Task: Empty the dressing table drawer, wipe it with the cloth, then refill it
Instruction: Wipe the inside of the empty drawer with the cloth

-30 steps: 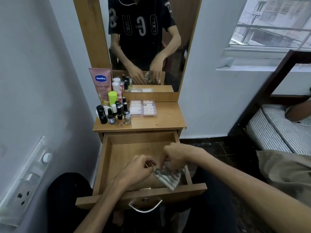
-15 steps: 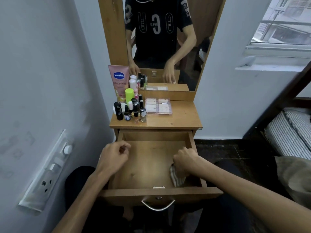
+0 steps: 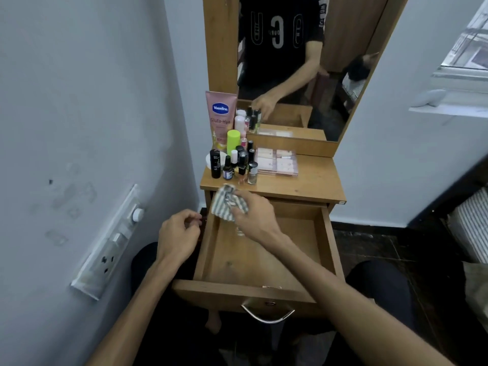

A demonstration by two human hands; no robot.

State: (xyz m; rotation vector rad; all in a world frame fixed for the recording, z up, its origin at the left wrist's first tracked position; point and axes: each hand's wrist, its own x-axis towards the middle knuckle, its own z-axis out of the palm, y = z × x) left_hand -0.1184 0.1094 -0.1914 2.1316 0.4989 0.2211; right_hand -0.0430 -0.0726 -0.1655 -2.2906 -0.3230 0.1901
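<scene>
The wooden drawer of the dressing table is pulled out, and nothing lies on its floor. My right hand holds a crumpled grey-and-white striped cloth above the drawer's far left corner, by the tabletop's front edge. My left hand hovers just outside the drawer's left wall with its fingers curled and nothing visible in it. Several small cosmetic bottles, a pink Vaseline tube and a clear palette case stand on the tabletop.
A mirror rises behind the tabletop. A switch and socket panel is on the left wall. A striped mattress lies at the right. The drawer's metal handle faces me, between my knees.
My right hand has carried the cloth from the drawer's near right corner to its far left corner, lifting it. My left hand has shifted left, outside the drawer wall.
</scene>
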